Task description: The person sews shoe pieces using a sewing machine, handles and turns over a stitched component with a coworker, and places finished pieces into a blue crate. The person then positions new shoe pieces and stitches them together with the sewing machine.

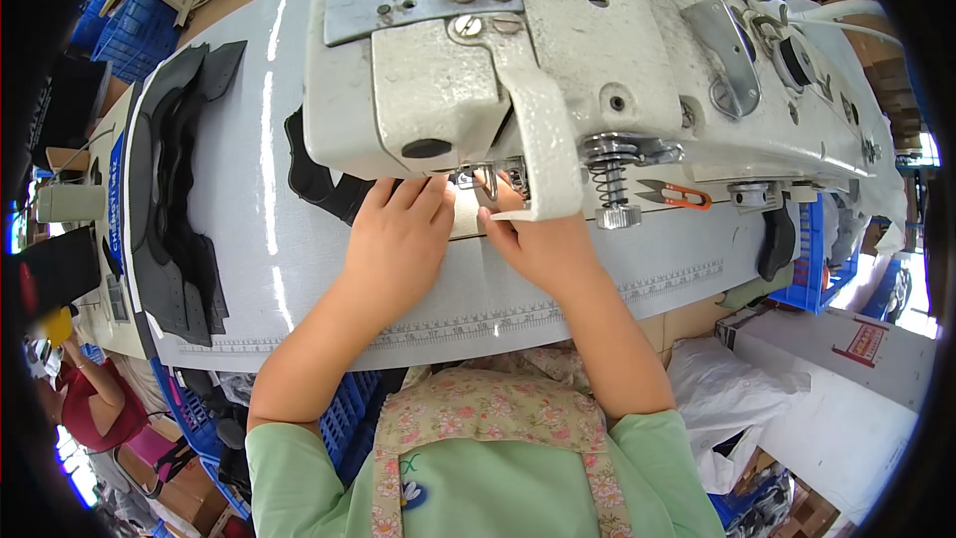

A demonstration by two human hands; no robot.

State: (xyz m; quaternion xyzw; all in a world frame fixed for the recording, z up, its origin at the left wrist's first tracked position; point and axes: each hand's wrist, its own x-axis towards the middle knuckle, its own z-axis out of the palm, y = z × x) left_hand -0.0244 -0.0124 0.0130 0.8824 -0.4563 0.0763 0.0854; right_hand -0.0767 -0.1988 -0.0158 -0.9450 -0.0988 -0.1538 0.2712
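Sewing machine point(617, 50) blocks the view, can't tell if left hand point(396, 239) and right hand point(548, 249), slightly apart, grip anything. One black piece point(313, 182) by the left, one orange-handled snips point(666, 192) past the right.

Left of the sewing machine point(438, 80), a hand could pass over the tabletop point(234, 169) until the dark stacked pieces point(174, 199). Below the machine's head, the left hand point(400, 234), right hand point(548, 251) and white bracket point(548, 144) crowd the way; below its arm, orange-handled snips point(687, 198) do.
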